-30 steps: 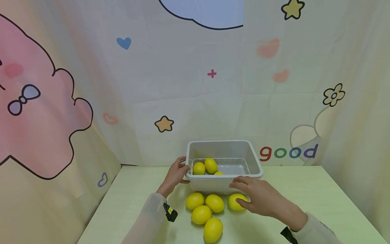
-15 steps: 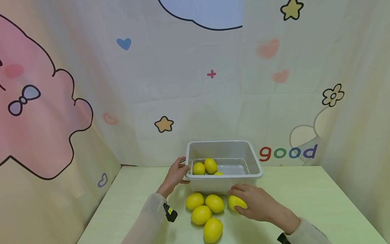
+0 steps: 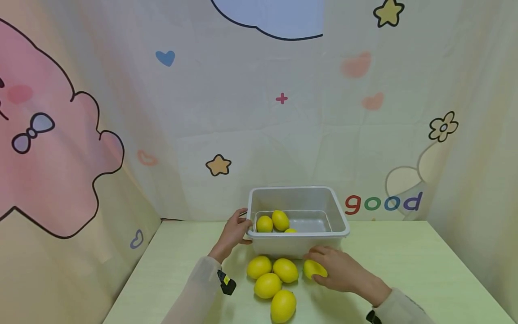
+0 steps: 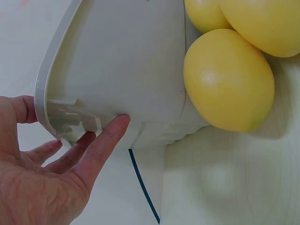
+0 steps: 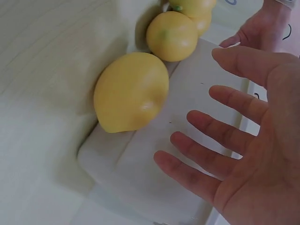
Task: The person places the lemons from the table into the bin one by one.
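My left hand holds the left end of a light grey plastic bin. In the left wrist view the thumb lies at the bin's rim, and the fingers reach below it to the outer wall. Inside the bin show three yellow lemons, one mostly hidden by the front rim. My right hand is over a single lemon in front of the bin, its thumb and fingertips overlapping the fruit in the head view. From the right wrist, the fingers appear spread, with that lemon beside them.
Several more lemons lie in a cluster on the pale green table, left of the single lemon and in front of the bin. Behind the bin hangs a patterned cloth, with side curtains at left and right.
My right hand has come down and slightly nearer, from beside the bin's front rim to the single lemon. Over the last half second it has hardly moved. The left hand and bin stay put.
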Action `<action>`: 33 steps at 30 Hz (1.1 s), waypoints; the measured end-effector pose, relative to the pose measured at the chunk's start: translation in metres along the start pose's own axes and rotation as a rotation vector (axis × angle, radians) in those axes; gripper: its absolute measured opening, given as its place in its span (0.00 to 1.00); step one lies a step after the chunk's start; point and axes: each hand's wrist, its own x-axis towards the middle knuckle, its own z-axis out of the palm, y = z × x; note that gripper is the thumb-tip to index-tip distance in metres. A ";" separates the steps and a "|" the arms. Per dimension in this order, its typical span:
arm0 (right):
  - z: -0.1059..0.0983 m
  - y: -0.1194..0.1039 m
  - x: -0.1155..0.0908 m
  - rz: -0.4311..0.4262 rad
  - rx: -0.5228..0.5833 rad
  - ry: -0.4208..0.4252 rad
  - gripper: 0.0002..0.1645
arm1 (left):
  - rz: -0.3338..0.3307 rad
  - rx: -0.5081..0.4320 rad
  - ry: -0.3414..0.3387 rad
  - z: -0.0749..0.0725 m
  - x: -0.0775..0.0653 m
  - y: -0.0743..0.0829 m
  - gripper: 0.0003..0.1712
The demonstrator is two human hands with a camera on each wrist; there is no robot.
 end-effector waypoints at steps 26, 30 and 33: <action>0.045 0.016 0.009 -0.027 -0.007 -0.030 0.25 | 0.004 0.011 0.015 0.001 0.001 -0.001 0.33; 0.051 0.013 0.008 -0.004 0.012 -0.081 0.24 | 0.001 0.006 0.009 0.001 0.001 -0.001 0.34; 0.056 0.013 0.007 0.006 0.016 -0.100 0.22 | -0.001 -0.001 0.008 0.001 0.000 -0.001 0.34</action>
